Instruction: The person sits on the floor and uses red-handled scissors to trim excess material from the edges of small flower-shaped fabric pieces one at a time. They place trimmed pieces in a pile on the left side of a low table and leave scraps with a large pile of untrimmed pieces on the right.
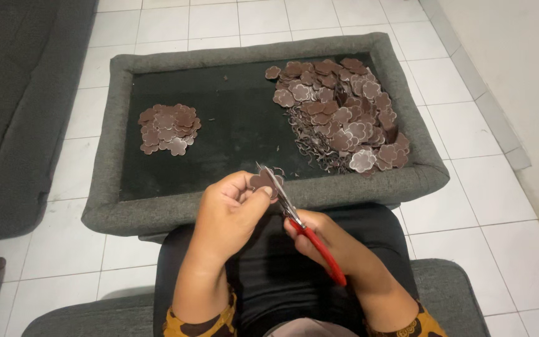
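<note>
The left hand (229, 212) pinches a small brown flower-shaped leather piece (262, 181) between thumb and fingers, above the near rim of the grey padded tray with a black base (157, 215). The right hand (325, 240) has its fingers closed around red-handled scissors (301, 228) (blades at the piece). A small pile of brown pieces (168, 129) lies at the tray's left, a larger heap (344, 112) at its right.

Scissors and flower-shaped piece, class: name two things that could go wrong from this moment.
1. The scissors have their blades right beside the left hand fingertips pinching the brown flower piece, so a slip could nick a finger.
2. The large pile lies against the tray's padded rim; a knock might spill pieces onto the tiled floor.
</note>
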Demonstrator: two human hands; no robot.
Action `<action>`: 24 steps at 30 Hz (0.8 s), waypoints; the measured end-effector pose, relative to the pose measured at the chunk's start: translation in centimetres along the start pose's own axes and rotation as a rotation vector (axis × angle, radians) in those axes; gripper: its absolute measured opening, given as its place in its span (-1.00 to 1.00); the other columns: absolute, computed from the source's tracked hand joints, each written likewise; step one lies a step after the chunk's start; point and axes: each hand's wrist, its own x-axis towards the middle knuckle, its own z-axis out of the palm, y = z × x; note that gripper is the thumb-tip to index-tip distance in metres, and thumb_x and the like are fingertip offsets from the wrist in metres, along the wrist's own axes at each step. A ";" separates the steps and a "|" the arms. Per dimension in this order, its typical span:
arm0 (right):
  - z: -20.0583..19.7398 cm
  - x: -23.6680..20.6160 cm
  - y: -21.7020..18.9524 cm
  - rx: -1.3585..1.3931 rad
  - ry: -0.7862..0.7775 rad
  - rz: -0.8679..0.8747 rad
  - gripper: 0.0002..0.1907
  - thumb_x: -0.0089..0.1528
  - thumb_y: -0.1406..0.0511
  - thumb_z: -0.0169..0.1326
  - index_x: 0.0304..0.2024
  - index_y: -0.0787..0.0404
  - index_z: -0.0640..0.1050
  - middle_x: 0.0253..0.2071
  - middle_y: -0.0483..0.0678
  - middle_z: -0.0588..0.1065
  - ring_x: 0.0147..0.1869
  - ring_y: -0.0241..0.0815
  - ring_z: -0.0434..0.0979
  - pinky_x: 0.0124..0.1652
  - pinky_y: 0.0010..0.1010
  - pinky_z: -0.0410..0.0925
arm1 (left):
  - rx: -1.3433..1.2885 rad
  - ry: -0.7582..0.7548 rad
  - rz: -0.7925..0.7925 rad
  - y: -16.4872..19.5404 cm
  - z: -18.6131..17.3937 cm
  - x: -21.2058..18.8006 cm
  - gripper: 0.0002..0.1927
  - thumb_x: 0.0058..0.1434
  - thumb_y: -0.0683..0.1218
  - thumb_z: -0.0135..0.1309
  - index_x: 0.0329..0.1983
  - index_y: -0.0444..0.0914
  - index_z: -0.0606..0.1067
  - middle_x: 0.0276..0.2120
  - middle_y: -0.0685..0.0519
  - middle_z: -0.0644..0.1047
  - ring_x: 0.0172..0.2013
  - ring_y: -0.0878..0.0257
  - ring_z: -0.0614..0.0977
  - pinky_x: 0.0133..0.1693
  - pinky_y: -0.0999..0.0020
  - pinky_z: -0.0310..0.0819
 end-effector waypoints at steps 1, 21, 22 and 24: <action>0.0 0.0 -0.1 0.011 -0.005 -0.005 -0.56 0.31 -0.05 0.05 -0.30 0.16 0.35 -0.42 -0.27 0.25 -0.32 -0.45 0.18 -0.36 -0.55 0.18 | 0.012 -0.005 -0.005 0.0 0.0 0.0 -0.88 0.28 -0.20 0.12 -0.25 -0.38 0.59 -0.39 0.12 0.61 -0.41 0.52 0.52 -0.35 0.61 0.39; -0.7 0.1 2.6 0.040 0.014 0.004 -0.46 0.32 -0.16 0.01 -0.33 0.15 0.37 -0.45 -0.28 0.26 -0.36 -0.45 0.19 -0.39 -0.55 0.19 | -0.068 -0.015 -0.036 -0.1 0.5 0.4 -0.89 0.26 -0.23 0.10 -0.23 -0.40 0.58 -0.35 0.09 0.63 -0.36 0.48 0.60 -0.29 0.60 0.47; -0.6 0.1 2.5 0.045 0.017 0.017 -0.45 0.32 -0.16 0.02 -0.34 0.15 0.36 -0.45 -0.28 0.25 -0.36 -0.45 0.19 -0.40 -0.56 0.18 | -0.064 -0.013 -0.033 -0.2 0.5 0.4 -0.89 0.26 -0.23 0.10 -0.23 -0.40 0.58 -0.36 0.09 0.63 -0.36 0.48 0.59 -0.29 0.60 0.47; -0.5 0.2 2.3 0.055 0.023 0.042 -0.44 0.32 -0.17 0.03 -0.35 0.16 0.35 -0.46 -0.29 0.24 -0.37 -0.45 0.17 -0.41 -0.56 0.17 | -0.054 -0.010 -0.026 -0.2 0.4 0.4 -0.89 0.27 -0.23 0.10 -0.24 -0.40 0.58 -0.36 0.09 0.63 -0.36 0.48 0.57 -0.29 0.60 0.45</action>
